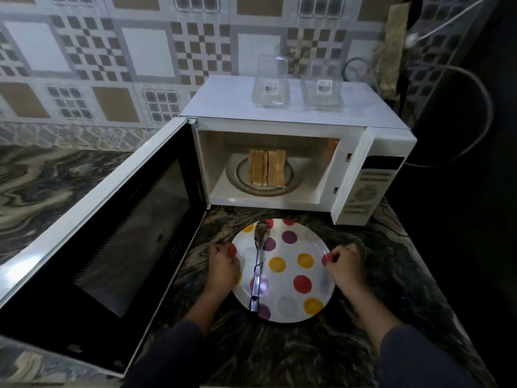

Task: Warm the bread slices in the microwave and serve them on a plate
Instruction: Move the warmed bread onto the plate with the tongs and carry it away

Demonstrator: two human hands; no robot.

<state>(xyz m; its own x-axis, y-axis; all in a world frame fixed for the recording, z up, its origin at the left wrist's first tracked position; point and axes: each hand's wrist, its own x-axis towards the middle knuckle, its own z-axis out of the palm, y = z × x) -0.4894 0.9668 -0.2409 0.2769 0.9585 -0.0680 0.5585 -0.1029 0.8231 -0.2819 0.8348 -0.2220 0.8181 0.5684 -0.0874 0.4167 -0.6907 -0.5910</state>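
Observation:
Several bread slices [267, 171] lie side by side on the turntable inside the white microwave [293, 119], whose door [112, 236] stands wide open to the left. In front of it on the counter sits a white plate with coloured dots [293, 278]. Metal tongs [258, 264] lie across the plate's left half. My left hand [222, 268] holds the plate's left rim with curled fingers. My right hand [345, 266] holds its right rim the same way.
Two clear glass containers [270, 82] [321, 89] stand on top of the microwave. A cable [475, 116] loops at the right beside it. The dark marbled counter [279, 354] ends at the right in a dark drop. A tiled wall is behind.

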